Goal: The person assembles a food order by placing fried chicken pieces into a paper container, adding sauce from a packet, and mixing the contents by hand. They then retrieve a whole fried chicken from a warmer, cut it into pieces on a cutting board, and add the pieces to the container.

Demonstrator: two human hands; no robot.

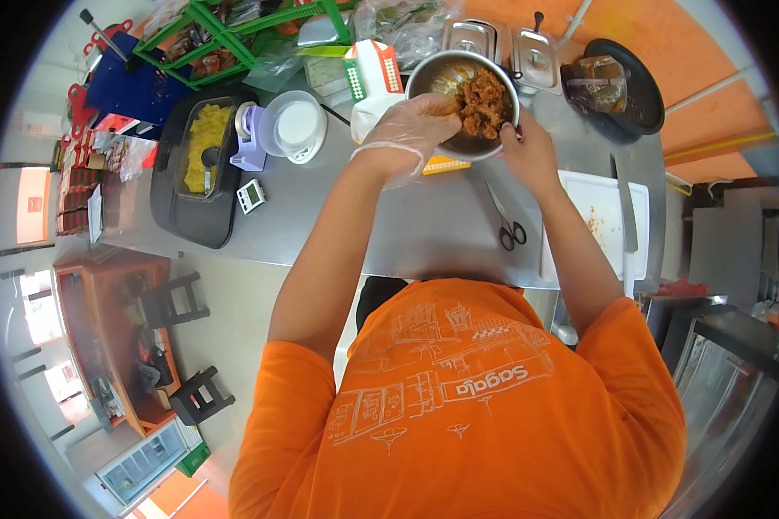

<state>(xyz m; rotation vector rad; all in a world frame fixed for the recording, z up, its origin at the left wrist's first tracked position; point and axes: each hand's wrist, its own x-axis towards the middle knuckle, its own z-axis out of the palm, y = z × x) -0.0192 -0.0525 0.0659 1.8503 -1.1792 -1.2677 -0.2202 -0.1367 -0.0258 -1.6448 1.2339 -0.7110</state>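
Note:
A round metal mixing bowl (pixel 430 79) is raised over the steel table and tilted toward me. Inside are browned, sauce-coated pieces of food that look like fried chicken (pixel 485 97). My right hand (pixel 531 150) is bare and grips the bowl's rim at the lower right, with the thumb over the edge. A clear disposable glove covers my left hand (pixel 422 126); its bent fingers reach into the bowl beside the food. Whether they hold a piece is hidden. Behind my left hand stands a white paper carton (pixel 375 81) with red and green panels. A yellow printed packet (pixel 446 165) shows below the bowl.
Black-handled scissors (pixel 506 224) lie on the steel table (pixel 428 233). At right, a long knife (pixel 625 207) rests on a white cutting board (pixel 591 259). Leftward are a kitchen scale (pixel 310 150), tape dispenser (pixel 249 139), timer (pixel 251 196) and yellow food tub (pixel 202 146).

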